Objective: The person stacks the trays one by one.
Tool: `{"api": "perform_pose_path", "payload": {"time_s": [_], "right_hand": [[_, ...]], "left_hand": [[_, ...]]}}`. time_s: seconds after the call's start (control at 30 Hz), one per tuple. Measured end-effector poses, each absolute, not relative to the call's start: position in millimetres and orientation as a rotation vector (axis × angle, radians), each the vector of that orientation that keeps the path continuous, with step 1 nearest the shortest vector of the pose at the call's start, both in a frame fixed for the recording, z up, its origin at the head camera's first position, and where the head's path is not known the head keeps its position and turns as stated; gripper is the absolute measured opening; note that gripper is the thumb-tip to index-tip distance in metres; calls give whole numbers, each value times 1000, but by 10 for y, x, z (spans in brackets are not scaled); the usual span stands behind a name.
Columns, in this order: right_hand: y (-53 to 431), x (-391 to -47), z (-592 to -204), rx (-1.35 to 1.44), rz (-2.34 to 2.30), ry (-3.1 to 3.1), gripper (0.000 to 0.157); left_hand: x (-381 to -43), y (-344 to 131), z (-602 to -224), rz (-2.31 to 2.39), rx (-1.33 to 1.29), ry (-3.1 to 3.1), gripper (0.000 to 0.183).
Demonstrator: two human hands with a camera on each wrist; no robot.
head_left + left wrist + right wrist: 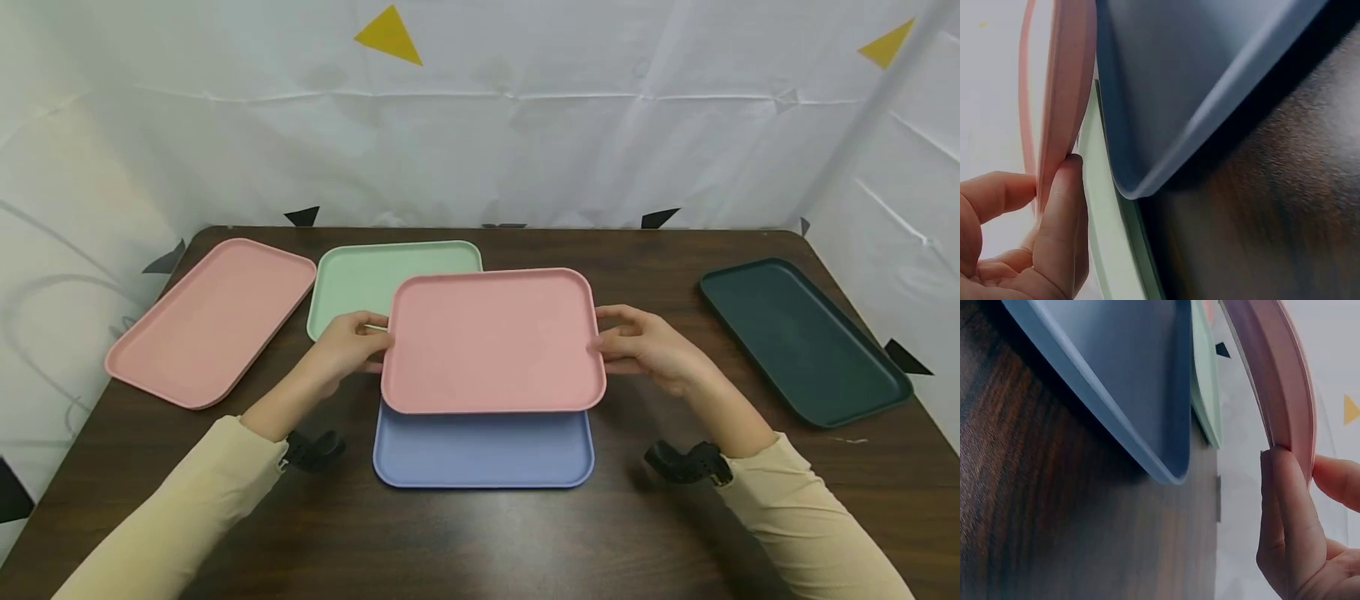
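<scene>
A pink tray (491,342) is held level in the middle of the head view, raised above a blue tray (483,454). My left hand (348,343) pinches its left short edge, thumb on the rim and fingers beneath. On the opposite edge my right hand (648,346) grips it the same way. Both wrist views show a gap between the pink tray (1069,81) and the blue tray (1129,381), which lies on the table. Part of the blue tray is hidden under the pink one in the head view.
Behind the raised tray lies a light green tray (397,262), partly covered from view. A second pink tray (213,321) lies slanted at the left. Toward the right edge of the dark wooden table (480,550) is a dark green tray (806,342). White sheeting (525,150) hangs around the table.
</scene>
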State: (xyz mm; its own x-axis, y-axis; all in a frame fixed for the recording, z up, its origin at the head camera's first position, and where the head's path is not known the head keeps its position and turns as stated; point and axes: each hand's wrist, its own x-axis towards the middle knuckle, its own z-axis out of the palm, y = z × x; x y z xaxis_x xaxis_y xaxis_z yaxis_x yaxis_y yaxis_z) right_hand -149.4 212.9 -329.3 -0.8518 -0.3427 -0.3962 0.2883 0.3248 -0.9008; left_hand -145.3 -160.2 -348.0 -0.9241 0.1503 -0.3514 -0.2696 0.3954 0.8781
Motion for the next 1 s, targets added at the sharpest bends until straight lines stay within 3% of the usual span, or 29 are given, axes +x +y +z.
{"api": "perform_pose_path", "payload": {"time_s": [0.4,0.73,1.0], "right_hand": [[2036,-1472,-3389,-57,-1485,2103,55],[2005,-1443,-3506,-38,-1510,2109,34],[2034,-1437,-3556,-44,-1444,2108,47]], "left_hand": [[-1400,-1668,-3546,1519,-93,2292,49],[-1338,-1684,-3604,1471,6,2307,58],[-1309,-1685,-3635,1464,14,2278,57]]}}
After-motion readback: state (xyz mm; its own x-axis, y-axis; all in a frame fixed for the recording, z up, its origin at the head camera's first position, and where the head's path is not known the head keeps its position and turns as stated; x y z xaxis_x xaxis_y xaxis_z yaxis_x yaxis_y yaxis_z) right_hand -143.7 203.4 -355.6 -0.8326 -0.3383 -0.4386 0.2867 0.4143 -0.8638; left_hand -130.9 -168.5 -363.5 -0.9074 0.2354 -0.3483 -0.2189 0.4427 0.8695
